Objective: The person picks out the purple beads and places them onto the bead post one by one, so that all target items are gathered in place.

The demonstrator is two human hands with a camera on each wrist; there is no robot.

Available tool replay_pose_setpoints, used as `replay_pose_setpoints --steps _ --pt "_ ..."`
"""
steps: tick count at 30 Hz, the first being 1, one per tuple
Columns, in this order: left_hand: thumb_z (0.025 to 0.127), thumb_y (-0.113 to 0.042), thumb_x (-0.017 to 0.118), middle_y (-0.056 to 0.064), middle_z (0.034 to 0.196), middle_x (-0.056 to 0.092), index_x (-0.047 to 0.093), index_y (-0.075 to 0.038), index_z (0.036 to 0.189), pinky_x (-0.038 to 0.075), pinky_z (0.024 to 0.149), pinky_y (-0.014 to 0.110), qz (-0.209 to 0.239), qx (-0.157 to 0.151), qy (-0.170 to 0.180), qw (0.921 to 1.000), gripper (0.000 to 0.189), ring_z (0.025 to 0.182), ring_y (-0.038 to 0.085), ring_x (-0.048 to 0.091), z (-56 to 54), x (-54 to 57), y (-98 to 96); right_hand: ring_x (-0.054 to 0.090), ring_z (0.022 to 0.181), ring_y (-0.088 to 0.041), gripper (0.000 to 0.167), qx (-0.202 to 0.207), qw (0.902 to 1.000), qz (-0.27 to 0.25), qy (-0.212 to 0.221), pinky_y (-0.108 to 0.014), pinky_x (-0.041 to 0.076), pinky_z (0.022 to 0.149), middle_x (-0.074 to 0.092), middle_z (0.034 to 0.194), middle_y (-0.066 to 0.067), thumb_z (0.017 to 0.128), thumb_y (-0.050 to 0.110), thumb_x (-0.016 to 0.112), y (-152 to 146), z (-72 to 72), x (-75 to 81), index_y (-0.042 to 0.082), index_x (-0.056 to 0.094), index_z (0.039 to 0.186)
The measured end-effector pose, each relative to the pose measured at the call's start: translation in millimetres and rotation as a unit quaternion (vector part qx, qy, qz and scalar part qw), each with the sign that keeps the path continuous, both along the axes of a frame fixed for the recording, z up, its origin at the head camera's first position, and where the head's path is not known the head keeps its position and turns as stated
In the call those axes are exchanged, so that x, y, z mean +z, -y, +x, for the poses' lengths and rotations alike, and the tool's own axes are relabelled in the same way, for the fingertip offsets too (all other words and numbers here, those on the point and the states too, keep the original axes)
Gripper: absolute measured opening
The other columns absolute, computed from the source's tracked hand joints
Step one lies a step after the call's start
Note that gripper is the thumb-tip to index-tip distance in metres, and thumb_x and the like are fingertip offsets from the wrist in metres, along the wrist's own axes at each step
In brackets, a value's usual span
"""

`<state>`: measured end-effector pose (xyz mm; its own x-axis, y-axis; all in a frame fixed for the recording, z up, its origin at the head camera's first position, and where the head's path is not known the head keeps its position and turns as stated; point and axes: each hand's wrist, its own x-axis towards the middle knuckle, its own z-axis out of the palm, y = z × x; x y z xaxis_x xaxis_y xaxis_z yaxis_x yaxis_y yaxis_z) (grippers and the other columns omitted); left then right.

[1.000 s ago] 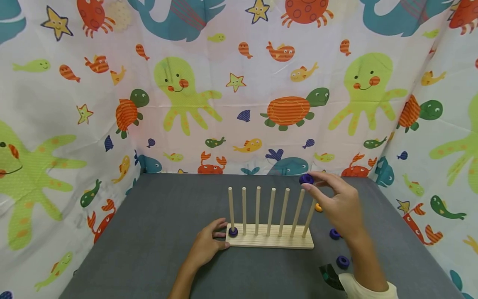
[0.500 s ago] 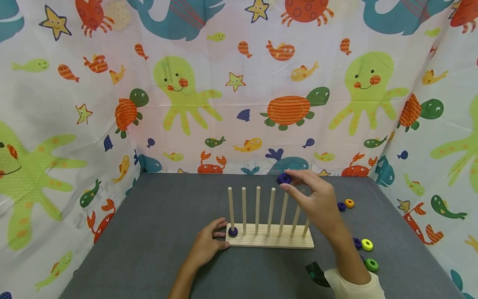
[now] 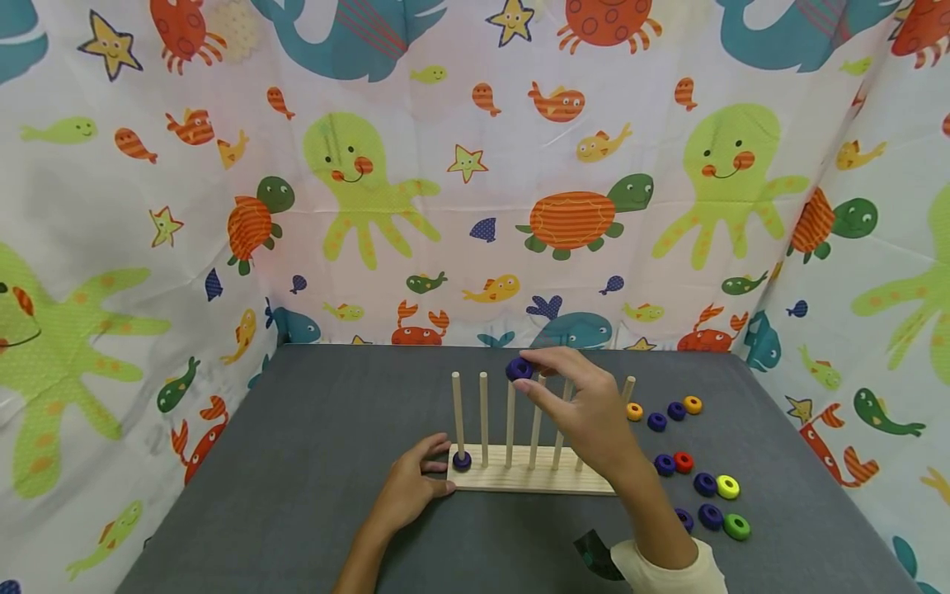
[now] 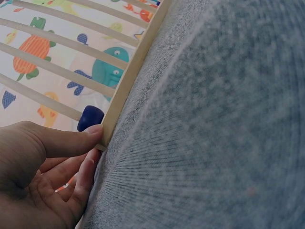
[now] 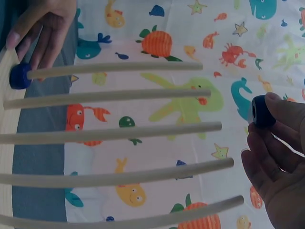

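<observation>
A wooden peg rack point(image 3: 534, 478) with a row of upright pegs stands on the grey table. One dark purple ring point(image 3: 462, 461) sits at the bottom of its leftmost peg. My left hand point(image 3: 411, 483) holds the left end of the base, thumb at the front corner, as the left wrist view also shows with the thumb point(image 4: 81, 141) against the wood. My right hand point(image 3: 590, 408) pinches another purple ring point(image 3: 519, 369) between thumb and fingertips. That ring is raised near the height of the peg tops, around the third peg from the left; in the right wrist view the held ring point(image 5: 263, 111) is apart from the pegs.
To the right of the rack lie several loose rings, among them a red ring point(image 3: 684, 462), a yellow ring point(image 3: 728, 487), a green ring point(image 3: 737, 526), an orange ring point(image 3: 693, 404) and purple ones. A sea-animal curtain point(image 3: 416, 206) encloses the table point(image 3: 356, 396) at back and sides.
My right hand has carried the purple ring leftward above the pegs, from the right end to near the third peg. The loose rings at right have come into view. My left hand stays put.
</observation>
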<state>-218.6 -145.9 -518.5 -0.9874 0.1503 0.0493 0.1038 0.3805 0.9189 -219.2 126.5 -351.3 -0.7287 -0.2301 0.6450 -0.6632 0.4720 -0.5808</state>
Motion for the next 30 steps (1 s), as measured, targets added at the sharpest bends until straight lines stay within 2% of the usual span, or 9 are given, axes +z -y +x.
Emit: replay_pose_setpoints --steps 4,8,11,15,19,25,30 --pt "0.081 0.004 0.084 0.02 0.145 0.065 0.054 0.0 0.151 0.061 0.088 0.036 0.001 0.0 0.001 1.0 0.077 0.117 0.034 0.072 -0.8 -0.2 0.4 0.066 0.105 -0.014 0.04 0.01 0.9999 0.0 -0.006 -0.027 0.058 0.092 0.074 0.119 0.001 0.091 0.013 0.085 8 -1.3 -0.8 0.011 0.075 0.13" --pt "0.081 0.005 0.084 0.02 0.145 0.064 0.054 -0.001 0.151 0.061 0.088 0.036 0.002 0.0 0.001 1.0 0.076 0.117 0.034 0.072 -0.8 -0.1 0.5 0.065 0.106 -0.012 0.039 0.019 0.9998 -0.003 -0.008 -0.026 0.057 0.092 0.073 0.12 0.001 0.091 0.011 0.085 14 -3.5 -0.9 0.01 0.076 0.129" --pt "0.082 0.005 0.084 0.021 0.146 0.064 0.054 -0.001 0.151 0.061 0.089 0.038 0.003 -0.002 0.002 1.0 0.076 0.118 0.034 0.071 -0.4 0.1 0.4 0.067 0.107 -0.016 0.039 0.025 0.9996 -0.007 -0.014 -0.025 0.056 0.093 0.073 0.12 0.0 0.091 0.01 0.084 18 -5.5 -1.3 0.012 0.076 0.129" --pt "0.082 0.005 0.084 0.021 0.146 0.063 0.054 -0.001 0.152 0.061 0.09 0.038 0.008 -0.004 0.004 1.0 0.076 0.119 0.035 0.071 -0.4 0.0 0.7 0.068 0.109 -0.019 0.037 0.03 0.9994 -0.01 -0.014 -0.03 0.057 0.095 0.074 0.12 0.0 0.093 0.012 0.083 25 -6.4 -1.8 0.012 0.076 0.129" --pt "0.082 0.005 0.083 0.021 0.146 0.064 0.054 0.0 0.152 0.062 0.089 0.037 0.011 -0.002 0.005 0.9999 0.076 0.119 0.035 0.071 -0.3 -0.4 1.6 0.067 0.111 -0.017 0.038 0.034 0.9994 -0.006 -0.004 -0.037 0.058 0.097 0.074 0.121 -0.001 0.093 0.013 0.082 34 -5.9 -2.2 0.01 0.075 0.131" --pt "0.082 0.003 0.084 0.02 0.146 0.064 0.054 -0.002 0.152 0.062 0.09 0.038 0.014 -0.003 0.007 0.9999 0.077 0.119 0.035 0.071 -0.5 -0.8 1.3 0.068 0.118 -0.021 0.038 0.024 0.9997 -0.008 0.001 -0.048 0.056 0.103 0.076 0.122 -0.004 0.093 0.012 0.082 44 -7.2 -4.9 0.008 0.075 0.13" --pt "0.081 0.003 0.085 0.02 0.146 0.064 0.054 -0.002 0.152 0.062 0.089 0.038 0.016 -0.002 0.01 0.9998 0.077 0.119 0.035 0.071 -1.0 -0.9 0.5 0.067 0.12 -0.022 0.037 0.022 0.9997 0.005 0.005 -0.05 0.053 0.107 0.077 0.122 -0.003 0.094 0.014 0.081 50 -9.5 -8.0 0.009 0.075 0.131"
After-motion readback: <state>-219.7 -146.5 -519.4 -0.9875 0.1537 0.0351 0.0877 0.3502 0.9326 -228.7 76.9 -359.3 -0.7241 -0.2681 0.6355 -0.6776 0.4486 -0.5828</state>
